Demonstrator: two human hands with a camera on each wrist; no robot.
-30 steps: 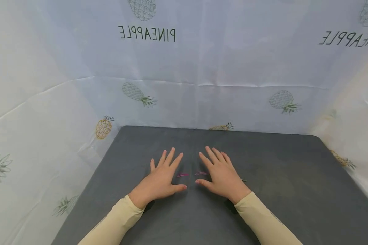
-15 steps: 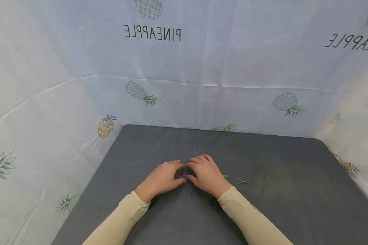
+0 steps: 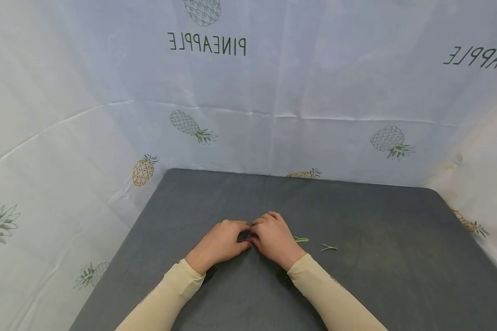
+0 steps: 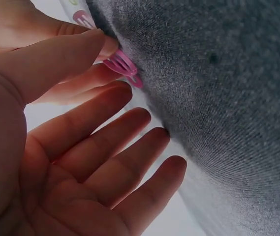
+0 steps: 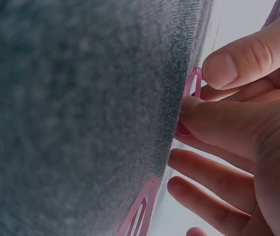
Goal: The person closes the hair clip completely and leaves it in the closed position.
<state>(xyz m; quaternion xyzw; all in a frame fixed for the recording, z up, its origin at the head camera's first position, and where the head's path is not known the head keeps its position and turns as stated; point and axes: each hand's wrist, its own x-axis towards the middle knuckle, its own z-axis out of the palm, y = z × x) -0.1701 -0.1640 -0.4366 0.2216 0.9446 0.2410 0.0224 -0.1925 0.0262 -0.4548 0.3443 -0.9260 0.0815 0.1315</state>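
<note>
We read "PINEAPPLE" in dark, mirror-reversed capitals on the pale backdrop cloth, with a second printing at right cut short by the frame's edge.

The clip is pink, the table grey, the cloth pineapple-printed white.

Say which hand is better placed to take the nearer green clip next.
Probably the right hand: the nearer green clip lies just beside it, while the left hand is farther off. The right appears to pinch a pink clip, so it would need freeing first.
</note>
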